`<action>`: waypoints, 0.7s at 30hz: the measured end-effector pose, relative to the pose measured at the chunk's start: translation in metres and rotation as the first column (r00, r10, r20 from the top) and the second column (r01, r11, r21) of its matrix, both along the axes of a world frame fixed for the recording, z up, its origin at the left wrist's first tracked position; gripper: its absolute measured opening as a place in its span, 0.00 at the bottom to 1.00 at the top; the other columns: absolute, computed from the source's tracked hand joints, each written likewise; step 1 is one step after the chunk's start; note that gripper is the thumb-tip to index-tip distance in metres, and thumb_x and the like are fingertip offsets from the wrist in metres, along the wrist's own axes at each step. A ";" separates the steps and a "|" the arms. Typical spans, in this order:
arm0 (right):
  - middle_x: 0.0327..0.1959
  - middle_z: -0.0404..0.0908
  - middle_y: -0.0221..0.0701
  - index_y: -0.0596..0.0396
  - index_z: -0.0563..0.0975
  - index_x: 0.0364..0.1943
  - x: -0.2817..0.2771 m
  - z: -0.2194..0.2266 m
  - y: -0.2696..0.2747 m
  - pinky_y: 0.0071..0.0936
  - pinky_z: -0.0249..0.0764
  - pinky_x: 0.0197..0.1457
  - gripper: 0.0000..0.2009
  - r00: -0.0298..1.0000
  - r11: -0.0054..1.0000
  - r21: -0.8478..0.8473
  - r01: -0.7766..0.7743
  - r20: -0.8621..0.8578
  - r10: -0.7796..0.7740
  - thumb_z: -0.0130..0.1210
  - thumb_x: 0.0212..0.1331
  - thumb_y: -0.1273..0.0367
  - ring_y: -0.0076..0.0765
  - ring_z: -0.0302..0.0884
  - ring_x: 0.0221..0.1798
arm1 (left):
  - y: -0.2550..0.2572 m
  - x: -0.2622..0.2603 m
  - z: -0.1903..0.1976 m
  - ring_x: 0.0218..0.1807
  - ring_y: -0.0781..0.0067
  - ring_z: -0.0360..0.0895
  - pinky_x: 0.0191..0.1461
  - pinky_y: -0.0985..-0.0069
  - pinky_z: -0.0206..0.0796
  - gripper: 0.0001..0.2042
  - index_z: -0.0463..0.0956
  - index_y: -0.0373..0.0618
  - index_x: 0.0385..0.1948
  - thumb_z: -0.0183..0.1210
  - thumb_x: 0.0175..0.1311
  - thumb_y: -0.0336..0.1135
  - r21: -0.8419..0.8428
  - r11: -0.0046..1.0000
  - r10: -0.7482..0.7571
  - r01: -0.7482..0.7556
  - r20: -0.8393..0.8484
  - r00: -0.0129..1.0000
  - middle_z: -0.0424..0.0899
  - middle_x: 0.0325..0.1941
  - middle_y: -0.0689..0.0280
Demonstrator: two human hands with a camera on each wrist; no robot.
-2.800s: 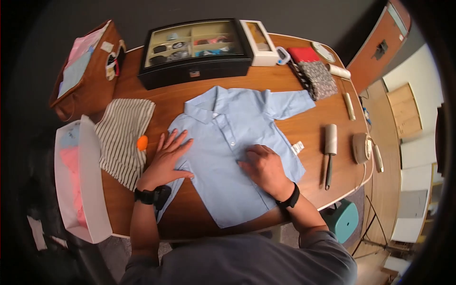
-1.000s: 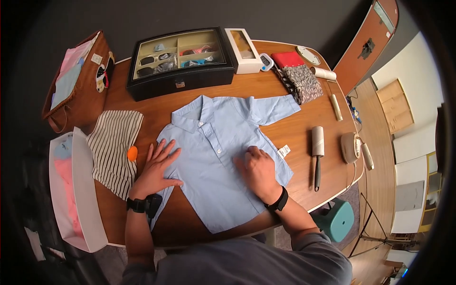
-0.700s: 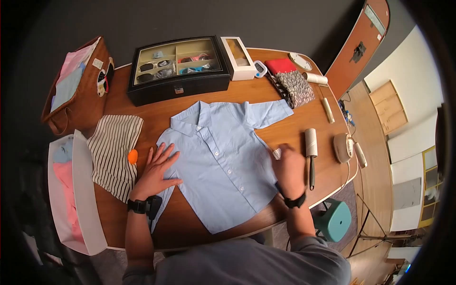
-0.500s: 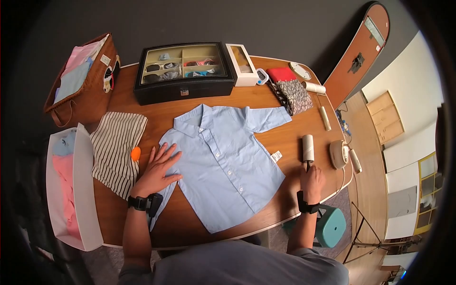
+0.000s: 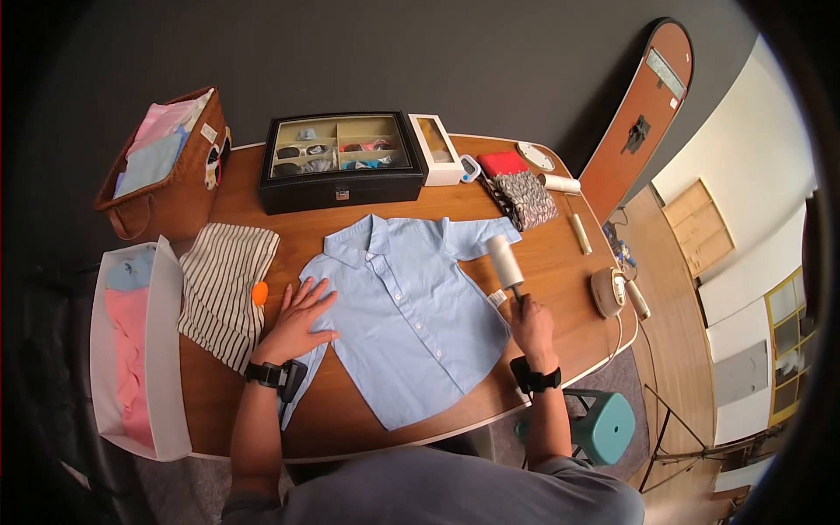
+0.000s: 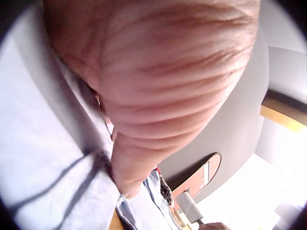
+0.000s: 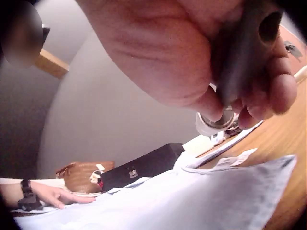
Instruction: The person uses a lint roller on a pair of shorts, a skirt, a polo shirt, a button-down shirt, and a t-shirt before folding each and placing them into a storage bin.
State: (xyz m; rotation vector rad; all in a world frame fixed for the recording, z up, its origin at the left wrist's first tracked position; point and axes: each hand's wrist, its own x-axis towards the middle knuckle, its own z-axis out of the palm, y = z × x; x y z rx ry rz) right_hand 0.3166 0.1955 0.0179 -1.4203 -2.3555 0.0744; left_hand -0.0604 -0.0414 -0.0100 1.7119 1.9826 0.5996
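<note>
Blue shirt (image 5: 385, 332), spread face up on the table (image 5: 564, 276), buttons showing, so the front looks easy to reach. Left hand (image 5: 300, 324) presses at one sleeve, fingers straight and splayed, probably stopping the cloth from shifting. Right hand (image 5: 534, 331) curls its fingers round the handle of the roller (image 5: 505, 262), barrel raised near the tag (image 5: 498, 298), seemingly left free to turn.

A shirt (image 5: 411, 315) lies on the counter (image 5: 567, 278), a cloth (image 5: 223, 297) to its left, then a bin (image 5: 168, 359). Behind stand 2 boxes (image 5: 376, 191), a basket (image 5: 179, 194) left of them. Right of the shirt, the right grip (image 5: 535, 334) holds a roller (image 5: 505, 262).
</note>
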 end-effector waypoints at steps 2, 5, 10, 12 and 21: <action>0.23 0.79 0.51 0.60 0.74 0.30 -0.015 -0.001 -0.009 0.52 0.73 0.30 0.14 0.995 0.997 -0.011 -0.070 0.065 0.071 0.54 0.65 0.61 0.61 0.78 0.28 | -0.001 0.000 0.001 0.81 0.61 0.37 0.80 0.52 0.21 0.37 0.63 0.53 0.70 0.65 0.57 0.50 0.012 1.000 0.004 -0.004 0.004 1.000 0.51 0.79 0.63; 0.22 0.78 0.49 0.60 0.73 0.32 -0.021 -0.016 -0.031 0.51 0.73 0.28 0.13 0.978 0.979 -0.060 -0.196 0.065 0.200 0.55 0.64 0.62 0.59 0.78 0.26 | -0.004 0.000 -0.001 0.81 0.61 0.38 0.80 0.53 0.21 0.37 0.63 0.53 0.70 0.66 0.56 0.50 0.028 0.999 0.023 -0.024 0.008 1.000 0.52 0.79 0.63; 0.23 0.78 0.50 0.62 0.72 0.31 -0.023 -0.007 -0.070 0.51 0.73 0.28 0.12 0.989 0.988 -0.047 -0.148 0.023 0.149 0.54 0.64 0.64 0.60 0.78 0.27 | -0.007 -0.004 -0.001 0.81 0.60 0.38 0.80 0.51 0.21 0.38 0.63 0.51 0.69 0.67 0.55 0.49 0.012 1.000 0.019 -0.019 0.009 1.000 0.52 0.79 0.62; 0.24 0.79 0.50 0.62 0.72 0.31 -0.018 -0.006 -0.080 0.51 0.74 0.29 0.12 0.992 0.985 -0.127 -0.120 0.027 0.124 0.54 0.64 0.65 0.59 0.79 0.27 | -0.008 -0.005 0.000 0.81 0.59 0.38 0.80 0.51 0.21 0.39 0.63 0.50 0.69 0.67 0.54 0.49 0.001 1.000 0.012 -0.013 0.016 1.000 0.52 0.79 0.61; 0.23 0.78 0.50 0.60 0.71 0.32 -0.037 0.008 -0.049 0.51 0.72 0.28 0.13 0.982 0.981 -0.032 -0.189 -0.026 0.188 0.53 0.65 0.63 0.60 0.77 0.27 | -0.013 -0.004 0.004 0.81 0.58 0.41 0.80 0.50 0.24 0.41 0.63 0.50 0.70 0.69 0.51 0.50 -0.014 1.000 0.020 -0.021 -0.030 0.999 0.52 0.79 0.61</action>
